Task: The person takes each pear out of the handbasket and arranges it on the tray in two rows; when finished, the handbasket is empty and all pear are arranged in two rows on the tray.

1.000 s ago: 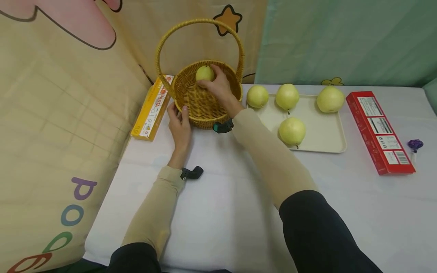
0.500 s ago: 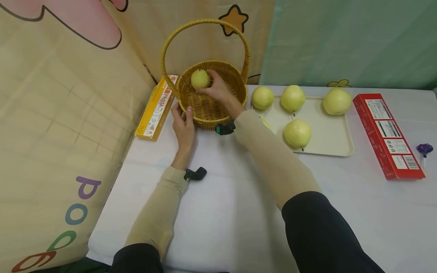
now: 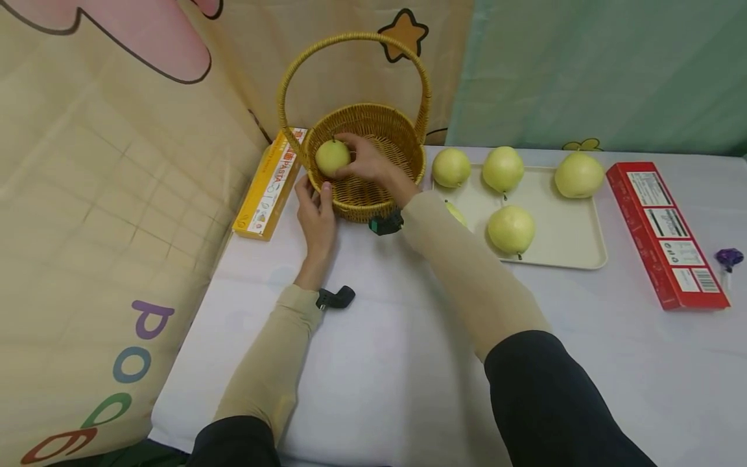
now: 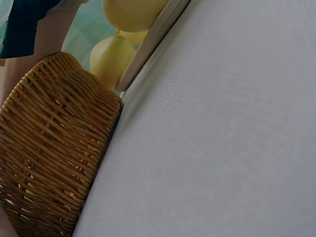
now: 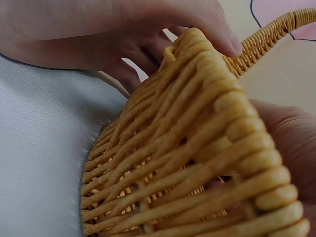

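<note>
Inside the round wicker basket (image 3: 363, 211), my right hand (image 3: 367, 161) grips a pale yellow-green pear (image 3: 332, 159) near the left wall, thumb and fingers around its right side. My left hand (image 3: 317, 224) holds the basket's front-left rim. In the right wrist view the left thumb (image 5: 228, 42) hooks over the rim, with the fingers against the woven outside. The basket's wall (image 4: 54, 148) fills the left part of the left wrist view. Its tall arched handle (image 3: 356, 36) stands upright over the opening.
Right of the basket, a cream tray (image 3: 563, 240) carries several pears (image 3: 511, 230), one partly hidden by my right sleeve. A red box (image 3: 665, 237) and a purple lollipop (image 3: 729, 258) lie farther right. A yellow pasta box (image 3: 270, 188) sits left of the basket; curtains close off the back.
My right hand has carried the pear left and toward the front within the basket, lower against the left wall. The left hand keeps its place on the rim. The head view has shifted slightly.
</note>
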`<act>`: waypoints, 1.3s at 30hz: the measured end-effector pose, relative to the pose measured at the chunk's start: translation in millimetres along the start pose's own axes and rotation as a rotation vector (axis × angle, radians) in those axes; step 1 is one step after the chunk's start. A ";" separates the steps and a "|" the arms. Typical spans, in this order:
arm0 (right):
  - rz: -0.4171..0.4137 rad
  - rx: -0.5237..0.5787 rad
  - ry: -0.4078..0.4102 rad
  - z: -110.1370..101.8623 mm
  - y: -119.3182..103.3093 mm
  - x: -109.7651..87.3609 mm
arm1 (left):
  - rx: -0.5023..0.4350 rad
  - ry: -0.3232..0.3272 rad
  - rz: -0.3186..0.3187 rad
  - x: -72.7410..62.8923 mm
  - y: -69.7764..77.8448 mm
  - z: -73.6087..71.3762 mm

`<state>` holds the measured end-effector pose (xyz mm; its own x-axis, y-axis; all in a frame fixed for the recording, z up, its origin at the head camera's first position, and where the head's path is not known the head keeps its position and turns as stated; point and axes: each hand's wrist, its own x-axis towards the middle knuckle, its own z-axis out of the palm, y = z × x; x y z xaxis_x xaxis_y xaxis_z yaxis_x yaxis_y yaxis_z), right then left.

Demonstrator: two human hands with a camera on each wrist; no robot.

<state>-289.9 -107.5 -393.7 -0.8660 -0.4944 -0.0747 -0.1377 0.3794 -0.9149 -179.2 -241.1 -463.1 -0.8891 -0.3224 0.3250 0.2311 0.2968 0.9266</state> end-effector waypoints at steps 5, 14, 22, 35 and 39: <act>0.006 -0.034 -0.035 2.2 0.8 0.1 | 0.012 -0.002 -0.010 -0.6 0.4 0.8; 0.001 -0.090 0.015 -5.3 0.0 -9.5 | 0.034 -0.017 -0.018 -0.8 2.8 2.3; 0.016 -0.148 0.104 -30.2 -11.9 -34.8 | 0.041 -0.025 -0.027 -0.5 1.9 -1.6; -0.091 -0.087 0.197 -68.1 -18.3 -104.8 | 0.001 0.009 -0.023 2.5 -4.9 -5.0; -0.041 -0.066 0.237 -82.0 -18.9 -136.6 | -0.024 0.012 -0.006 1.4 0.5 -6.2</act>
<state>-208.5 17.0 -333.7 -0.9464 -0.3165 0.0643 -0.1996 0.4165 -0.8869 -177.9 -246.9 -461.1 -0.8857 -0.3350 0.3215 0.2351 0.2736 0.9327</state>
